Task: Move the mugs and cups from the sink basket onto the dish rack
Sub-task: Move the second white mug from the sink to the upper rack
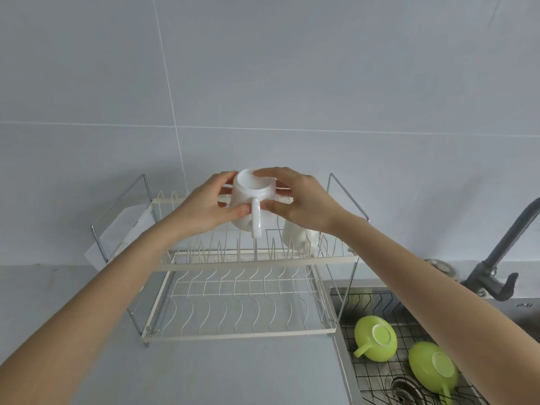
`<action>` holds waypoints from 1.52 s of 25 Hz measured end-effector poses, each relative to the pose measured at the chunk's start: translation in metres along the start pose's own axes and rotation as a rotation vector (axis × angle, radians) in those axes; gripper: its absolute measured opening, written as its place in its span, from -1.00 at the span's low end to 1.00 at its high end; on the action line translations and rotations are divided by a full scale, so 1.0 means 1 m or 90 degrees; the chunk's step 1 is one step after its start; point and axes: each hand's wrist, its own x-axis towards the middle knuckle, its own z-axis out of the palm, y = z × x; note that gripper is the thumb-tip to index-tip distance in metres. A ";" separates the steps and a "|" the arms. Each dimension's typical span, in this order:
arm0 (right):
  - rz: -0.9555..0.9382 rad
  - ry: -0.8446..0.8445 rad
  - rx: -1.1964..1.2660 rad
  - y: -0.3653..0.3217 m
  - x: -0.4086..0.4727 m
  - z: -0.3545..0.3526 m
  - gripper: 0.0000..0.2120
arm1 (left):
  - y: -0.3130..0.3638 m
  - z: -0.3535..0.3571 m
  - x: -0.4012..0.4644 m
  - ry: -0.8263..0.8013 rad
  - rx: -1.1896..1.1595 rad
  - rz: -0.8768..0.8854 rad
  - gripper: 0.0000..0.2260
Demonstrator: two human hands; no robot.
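A white mug [250,197] hangs upside down over the upper tier of the white two-tier dish rack [251,263], its handle pointing toward me. My left hand [204,204] grips its left side and my right hand [295,200] grips its right side and base. A second white mug [299,238] stands inverted on the upper tier, partly hidden behind my right wrist. Two green cups [375,337] [432,371] lie bottom-up in the black wire sink basket [368,372] at the lower right.
A dark grey faucet [502,255] rises at the right behind the sink. A sink drain [404,388] shows below the basket. The rack's lower tier [233,311] holds nothing. A white drip tray [117,232] sticks out at the rack's left. A tiled wall stands behind.
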 end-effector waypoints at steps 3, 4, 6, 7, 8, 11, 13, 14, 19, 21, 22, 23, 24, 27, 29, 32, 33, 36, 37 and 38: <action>0.029 -0.027 -0.023 0.012 0.023 0.013 -0.53 | -0.019 -0.005 0.016 -0.038 -0.001 -0.033 -0.51; 0.039 -0.042 -0.032 0.017 0.030 0.019 -0.51 | -0.026 -0.006 0.021 -0.048 0.004 -0.046 -0.51; 0.058 -0.066 -0.045 0.026 0.040 0.031 -0.49 | -0.040 -0.005 0.028 -0.067 0.012 -0.070 -0.51; 0.067 -0.079 -0.050 0.030 0.044 0.037 -0.48 | -0.047 -0.004 0.031 -0.076 0.018 -0.081 -0.51; 0.078 -0.091 -0.055 0.034 0.047 0.042 -0.46 | -0.054 -0.003 0.032 -0.084 0.024 -0.090 -0.51; 0.097 -0.139 -0.078 0.043 0.056 0.056 -0.40 | -0.072 -0.001 0.035 -0.104 0.035 -0.120 -0.52; 0.103 -0.167 -0.094 0.046 0.060 0.064 -0.38 | -0.080 -0.001 0.035 -0.118 0.042 -0.145 -0.52; 0.105 -0.178 -0.100 0.047 0.061 0.067 -0.37 | -0.084 -0.001 0.035 -0.125 0.048 -0.155 -0.52; 0.108 -0.195 -0.104 0.050 0.062 0.076 -0.42 | -0.087 0.000 0.035 -0.148 0.056 -0.187 -0.51; 0.107 -0.197 -0.100 0.050 0.060 0.076 -0.42 | -0.087 -0.001 0.035 -0.152 0.053 -0.195 -0.50; 0.106 -0.197 -0.100 0.050 0.059 0.076 -0.42 | -0.086 -0.001 0.035 -0.154 0.054 -0.197 -0.50; 0.106 -0.198 -0.101 0.050 0.059 0.076 -0.42 | -0.086 0.000 0.034 -0.156 0.057 -0.199 -0.50; 0.106 -0.201 -0.102 0.050 0.058 0.076 -0.42 | -0.085 0.000 0.034 -0.158 0.058 -0.200 -0.49; 0.104 -0.218 -0.115 0.047 0.055 0.075 -0.41 | -0.082 -0.001 0.032 -0.179 0.077 -0.207 -0.48; 0.100 -0.237 -0.138 0.045 0.052 0.072 -0.41 | -0.080 -0.004 0.030 -0.201 0.112 -0.208 -0.46; 0.089 -0.255 -0.185 0.041 0.045 0.063 -0.41 | -0.071 -0.009 0.025 -0.207 0.197 -0.202 -0.44; 0.085 -0.257 -0.200 0.040 0.042 0.060 -0.42 | -0.066 -0.010 0.023 -0.197 0.236 -0.193 -0.44; 0.071 -0.257 -0.254 0.033 0.030 0.043 -0.43 | -0.043 -0.012 0.017 -0.165 0.350 -0.159 -0.43; 0.068 -0.253 -0.273 0.032 0.025 0.036 -0.43 | -0.035 -0.012 0.016 -0.160 0.375 -0.151 -0.43; 0.064 -0.247 -0.288 0.030 0.020 0.029 -0.42 | -0.026 -0.012 0.013 -0.156 0.399 -0.144 -0.43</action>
